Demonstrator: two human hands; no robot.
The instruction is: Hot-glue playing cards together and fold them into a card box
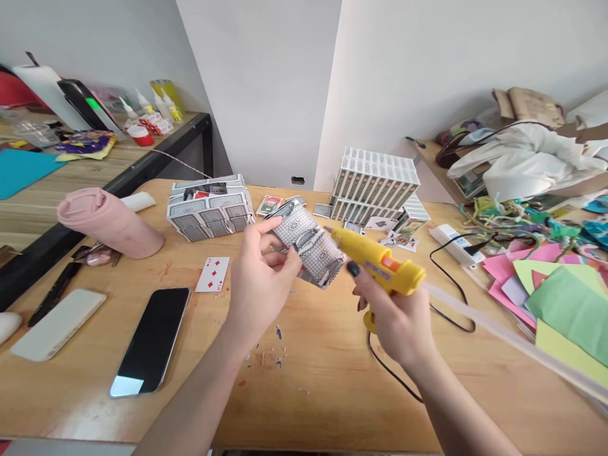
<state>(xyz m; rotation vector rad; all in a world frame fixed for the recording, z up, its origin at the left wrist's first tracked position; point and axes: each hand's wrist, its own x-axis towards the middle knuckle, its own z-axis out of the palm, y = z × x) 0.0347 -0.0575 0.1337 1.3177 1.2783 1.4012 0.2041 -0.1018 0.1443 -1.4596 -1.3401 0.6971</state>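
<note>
Left hand (259,278) pinches a folded card piece (308,250); right hand (396,316) grips the glue gun (380,266) beside it.

Craft workroom, hobby use.
Wooden counter (332,380) carries coloured paper sheets (560,285), stacked playing-card boxes (375,183) and a yellow glue gun (380,263); glue bottles (152,104) stand on a side counter (95,164).

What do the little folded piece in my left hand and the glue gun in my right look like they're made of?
The folded piece in the left hand looks like playing cards: thin, glossy printed card with a grey back pattern and sharp creases. The glue gun in the right hand looks like smooth yellow moulded plastic with an orange trigger.
</note>
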